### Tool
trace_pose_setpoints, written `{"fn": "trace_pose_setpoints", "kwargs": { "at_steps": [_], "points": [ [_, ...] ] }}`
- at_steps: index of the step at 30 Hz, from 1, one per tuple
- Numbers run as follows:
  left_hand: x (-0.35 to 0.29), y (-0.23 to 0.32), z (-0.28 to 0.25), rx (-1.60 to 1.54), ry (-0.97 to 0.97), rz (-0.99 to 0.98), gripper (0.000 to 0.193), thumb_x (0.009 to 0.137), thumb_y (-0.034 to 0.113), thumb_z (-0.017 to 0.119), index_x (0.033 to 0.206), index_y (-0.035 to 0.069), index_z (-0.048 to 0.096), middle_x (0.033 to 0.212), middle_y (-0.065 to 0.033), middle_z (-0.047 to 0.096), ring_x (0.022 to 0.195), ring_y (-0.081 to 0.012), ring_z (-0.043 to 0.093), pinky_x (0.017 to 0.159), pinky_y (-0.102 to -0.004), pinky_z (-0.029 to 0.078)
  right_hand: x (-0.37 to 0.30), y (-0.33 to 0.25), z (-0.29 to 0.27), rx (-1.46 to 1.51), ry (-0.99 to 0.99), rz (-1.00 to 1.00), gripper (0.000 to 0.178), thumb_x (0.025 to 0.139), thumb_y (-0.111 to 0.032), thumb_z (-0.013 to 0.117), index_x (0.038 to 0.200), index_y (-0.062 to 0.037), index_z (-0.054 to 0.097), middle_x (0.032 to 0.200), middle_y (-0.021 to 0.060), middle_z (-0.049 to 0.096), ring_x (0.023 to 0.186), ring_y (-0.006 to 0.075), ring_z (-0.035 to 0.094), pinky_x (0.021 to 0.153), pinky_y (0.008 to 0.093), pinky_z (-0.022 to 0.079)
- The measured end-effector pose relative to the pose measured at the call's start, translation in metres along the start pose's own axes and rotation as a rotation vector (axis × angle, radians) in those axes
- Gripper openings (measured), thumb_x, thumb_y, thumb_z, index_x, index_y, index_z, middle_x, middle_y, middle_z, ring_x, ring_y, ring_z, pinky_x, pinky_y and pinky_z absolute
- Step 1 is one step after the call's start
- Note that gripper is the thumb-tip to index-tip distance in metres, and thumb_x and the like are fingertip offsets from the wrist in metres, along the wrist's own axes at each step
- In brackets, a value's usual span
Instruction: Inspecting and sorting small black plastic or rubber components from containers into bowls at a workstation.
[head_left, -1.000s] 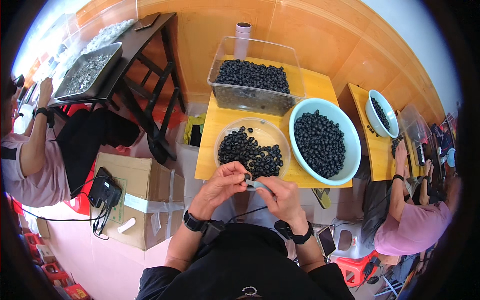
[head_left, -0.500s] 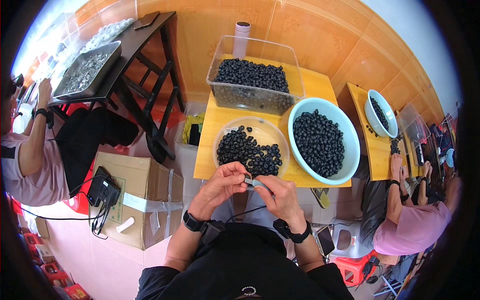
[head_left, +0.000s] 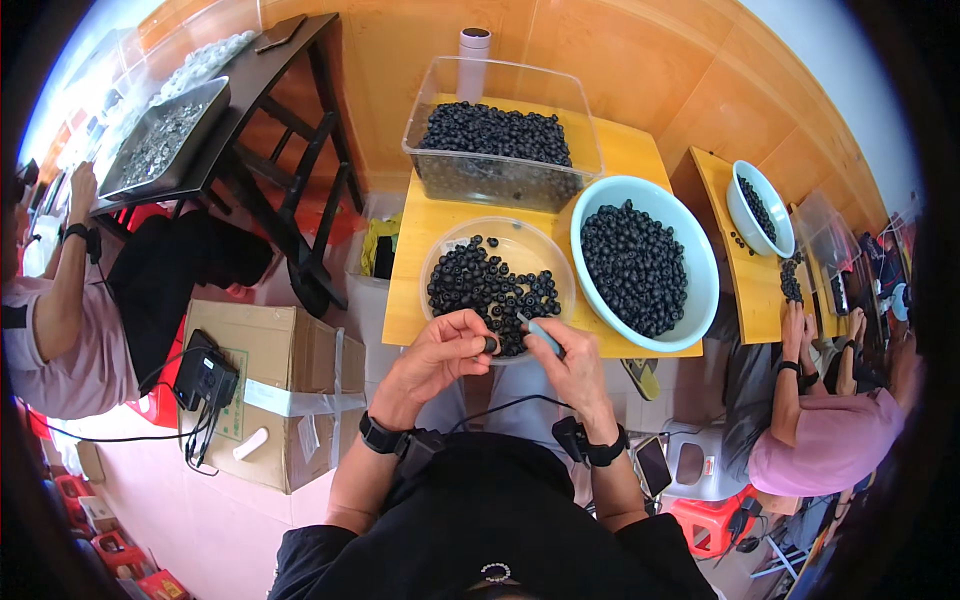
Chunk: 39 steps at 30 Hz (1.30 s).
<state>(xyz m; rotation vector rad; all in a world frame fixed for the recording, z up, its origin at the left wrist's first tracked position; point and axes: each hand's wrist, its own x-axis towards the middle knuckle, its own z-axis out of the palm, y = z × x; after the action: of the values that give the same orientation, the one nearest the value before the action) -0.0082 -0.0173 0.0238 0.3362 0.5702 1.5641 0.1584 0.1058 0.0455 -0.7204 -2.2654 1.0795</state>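
Over the front edge of the yellow table (head_left: 404, 305), my left hand (head_left: 437, 358) pinches a small black ring-like part (head_left: 490, 344) between thumb and fingertips. My right hand (head_left: 577, 372) is wrapped round a small knife (head_left: 543, 335) with a light blue handle, its short metal tip pointing up and to the left. Knife and part are apart. Just beyond both hands stands a round clear tub (head_left: 535, 258) holding many loose black parts (head_left: 485, 283). To its right, a light blue basin (head_left: 703, 318) is heaped with more of them.
Behind the tub sits a clear rectangular box (head_left: 490, 187) of black parts, with a pale bottle (head_left: 473, 70) behind it. A cardboard box (head_left: 300, 390) stands on the floor to my left. People work at both sides. A cable (head_left: 510, 402) runs between my wrists.
The knife has come away from the black part. My right hand has moved a little to the right, its blade now tilted upward; my left still pinches the part.
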Motion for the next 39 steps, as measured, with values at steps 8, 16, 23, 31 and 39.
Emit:
{"fn": "trace_pose_setpoints", "kwargs": {
  "at_steps": [8,16,23,31,39],
  "points": [
    [0.001,-0.003,0.009,0.1,0.043,-0.073,0.022,0.08,-0.002,0.063,0.096,0.004,0.05,0.092,-0.0087,0.062,0.074,-0.0139,0.065,0.062,-0.0239,0.057,-0.004,-0.022,0.011,0.345,-0.125,-0.024,0.02,0.075,-0.01,0.071,0.091,-0.0003,0.064,0.068,0.0018,0.051,0.059,0.0087,0.047,0.053,0.0227,0.037],
    [0.004,-0.008,-0.003,0.072,-0.085,-0.196,0.024,0.079,-0.002,0.064,0.097,0.006,0.05,0.091,-0.0059,0.062,0.075,-0.0124,0.064,0.065,-0.0237,0.057,-0.012,-0.016,0.01,0.578,-0.217,0.21,0.015,0.078,-0.012,0.07,0.086,-0.0011,0.064,0.068,-0.0026,0.055,0.062,0.0029,0.045,0.055,0.0209,0.037],
    [0.009,-0.019,-0.004,0.209,0.019,-0.181,0.023,0.079,0.0,0.065,0.099,0.003,0.053,0.098,-0.007,0.062,0.081,-0.0125,0.063,0.066,-0.0255,0.057,-0.023,-0.009,0.006,0.411,-0.185,0.226,0.018,0.075,-0.011,0.071,0.089,-0.0018,0.064,0.065,-0.0018,0.056,0.061,0.0039,0.048,0.055,0.0205,0.04],
    [0.024,-0.019,-0.01,0.446,0.209,-0.078,0.009,0.082,0.005,0.064,0.09,0.003,0.058,0.082,-0.0053,0.063,0.07,-0.0111,0.063,0.063,-0.0234,0.055,0.005,0.02,-0.048,0.277,0.081,0.209,0.016,0.075,-0.006,0.069,0.09,-0.0041,0.066,0.073,-0.0039,0.058,0.066,0.0026,0.05,0.057,0.0199,0.042],
    [0.07,-0.036,-0.017,1.036,0.332,0.106,0.011,0.077,-0.001,0.064,0.087,-0.003,0.062,0.076,-0.0068,0.064,0.067,-0.012,0.062,0.061,-0.0233,0.052,0.026,0.043,-0.087,0.16,0.449,0.13,0.031,0.078,-0.002,0.065,0.109,-0.002,0.062,0.091,0.0063,0.065,0.08,0.0095,0.058,0.068,0.0226,0.048]
  ]
}}
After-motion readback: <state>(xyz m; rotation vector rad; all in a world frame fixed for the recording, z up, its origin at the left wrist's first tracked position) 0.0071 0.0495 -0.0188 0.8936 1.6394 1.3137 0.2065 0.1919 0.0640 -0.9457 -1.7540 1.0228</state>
